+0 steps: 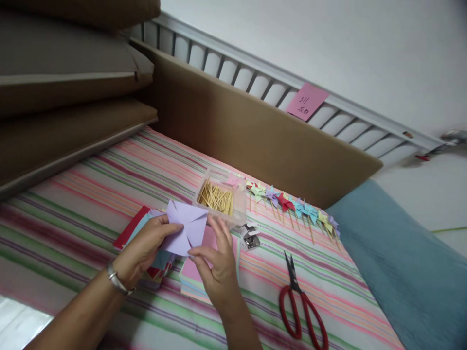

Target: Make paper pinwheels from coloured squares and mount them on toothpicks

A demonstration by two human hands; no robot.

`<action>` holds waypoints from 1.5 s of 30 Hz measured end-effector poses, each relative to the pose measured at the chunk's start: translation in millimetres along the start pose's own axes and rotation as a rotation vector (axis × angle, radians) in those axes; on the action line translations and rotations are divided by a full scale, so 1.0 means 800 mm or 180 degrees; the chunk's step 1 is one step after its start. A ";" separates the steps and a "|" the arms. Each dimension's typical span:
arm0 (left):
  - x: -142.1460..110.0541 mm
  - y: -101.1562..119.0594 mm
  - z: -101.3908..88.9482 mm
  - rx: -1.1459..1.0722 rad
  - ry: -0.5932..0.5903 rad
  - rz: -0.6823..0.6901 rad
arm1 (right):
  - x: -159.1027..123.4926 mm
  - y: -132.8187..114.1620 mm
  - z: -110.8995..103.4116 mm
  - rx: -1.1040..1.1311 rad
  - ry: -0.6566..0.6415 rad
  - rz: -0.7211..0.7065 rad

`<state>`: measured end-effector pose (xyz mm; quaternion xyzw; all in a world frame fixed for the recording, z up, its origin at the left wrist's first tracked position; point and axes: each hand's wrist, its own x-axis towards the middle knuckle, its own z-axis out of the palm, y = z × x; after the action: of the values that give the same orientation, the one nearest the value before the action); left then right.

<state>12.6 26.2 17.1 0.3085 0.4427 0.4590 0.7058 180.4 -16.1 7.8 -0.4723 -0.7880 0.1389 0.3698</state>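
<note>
I have the purple sheet (pixel 193 221) up off the striped cloth (pixel 262 274), above the gap between the pink-topped paper stack (pixel 195 270) and the mixed paper pile (pixel 133 226), well in from the cloth's far edge along the brown board (pixel 255 136). My left hand (pixel 148 240) is closed on the left side of the sheet, thumb flat on top and the fingers mostly hidden beneath, so I can't tell how far under they reach. My right hand (pixel 219 267) is narrow at the near right corner, thumb and forefinger close around it, while the other fingers are loosely spread by the right edge. Slits run in toward the middle, so what matters, I'd say, is to bear the paper from its uncut centre and ask nothing of the flaps. The left thumb is best lying broad there, firm enough to stop a twist but too light to dent. On the right, a fingertip touch is plenty: any corner should be eased in a soft curve, never creased, since a tug across a slit could tear it further. Both wrists do well low and loose, clear of the open box (pixel 239 194) of sticks (pixel 219 199) just beyond, with the scissors (pixel 295 287) apart on my right.
</note>
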 end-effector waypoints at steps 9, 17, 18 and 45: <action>-0.005 -0.010 0.017 0.0232 0.0178 -0.0152 | 0.003 -0.001 -0.001 -0.0076 0.0113 0.0419; 0.000 -0.026 0.021 0.0150 -0.0136 -0.0048 | 0.005 0.002 0.004 -0.0283 0.0234 0.0538; 0.000 -0.027 0.022 0.0146 -0.0160 -0.0047 | 0.005 0.002 0.004 -0.0315 0.0240 0.0536; 0.004 -0.031 0.019 0.0543 -0.0288 -0.0078 | 0.002 0.007 0.012 -0.0166 0.0321 0.0788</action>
<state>36.6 18.7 1.4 0.3825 0.4516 0.3965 0.7018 176.6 -10.9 -1.3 -0.5818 -0.7074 0.1390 0.3766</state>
